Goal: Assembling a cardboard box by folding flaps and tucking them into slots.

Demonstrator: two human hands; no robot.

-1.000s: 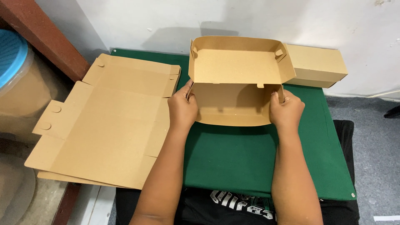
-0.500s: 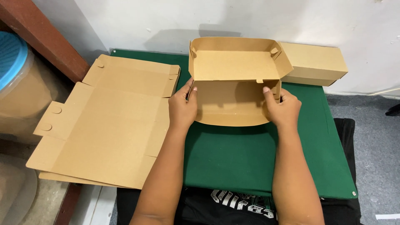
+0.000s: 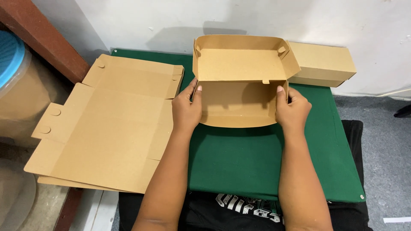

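A brown cardboard box (image 3: 237, 102) stands half folded on the green table mat (image 3: 239, 158), its lid raised upright at the back. My left hand (image 3: 187, 109) grips the box's left side wall, thumb inside. My right hand (image 3: 292, 110) grips the right side wall in the same way. The inside of the box holds nothing.
A stack of flat unfolded cardboard blanks (image 3: 107, 124) lies at the left, overhanging the mat. A closed cardboard box (image 3: 321, 64) sits at the back right against the white wall. A blue-lidded drum (image 3: 10, 81) stands at far left.
The lid has swung a little further upright and both hands have shifted slightly along the side walls, pressing them in. The box stays in the same spot.
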